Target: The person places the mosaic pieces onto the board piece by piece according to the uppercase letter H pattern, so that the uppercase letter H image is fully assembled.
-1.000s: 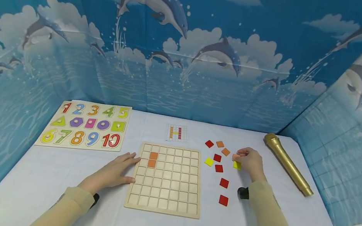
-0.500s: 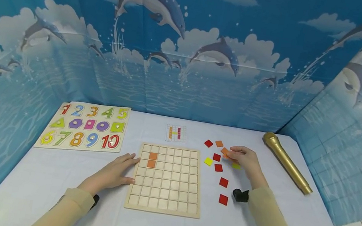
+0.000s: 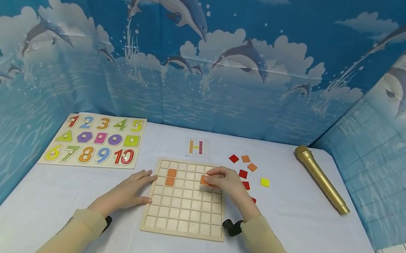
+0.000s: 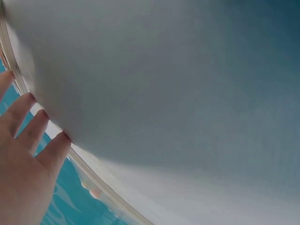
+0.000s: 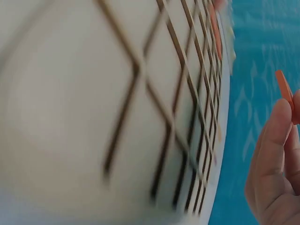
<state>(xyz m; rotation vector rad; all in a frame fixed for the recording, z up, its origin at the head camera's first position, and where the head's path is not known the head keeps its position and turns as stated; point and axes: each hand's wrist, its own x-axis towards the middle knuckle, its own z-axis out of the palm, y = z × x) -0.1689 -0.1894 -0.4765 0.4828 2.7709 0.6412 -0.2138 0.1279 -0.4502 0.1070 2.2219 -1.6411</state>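
A wooden grid board point(image 3: 183, 215) lies at the middle of the white table. Two orange square tiles point(image 3: 171, 177) sit in its upper left, one below the other. My right hand point(image 3: 231, 186) is above the board's upper right and pinches another orange square tile point(image 3: 204, 180) between thumb and fingers. In the right wrist view that tile point(image 5: 283, 86) is seen edge-on at the fingertips. My left hand point(image 3: 129, 192) rests beside the board with spread fingers touching its left edge. The left wrist view shows those fingertips point(image 4: 61, 138) along the edge.
Right of the board lie loose red tiles point(image 3: 234, 158), orange tiles point(image 3: 252, 167) and a yellow tile point(image 3: 265, 182), some partly hidden by my right hand. A pattern card point(image 3: 197, 147) lies behind the board. A number puzzle point(image 3: 94, 141) is left, a gold microphone point(image 3: 321, 179) right.
My right hand has taken an orange tile from the loose pile and carried it left over the board. The left hand stays at the board's edge.
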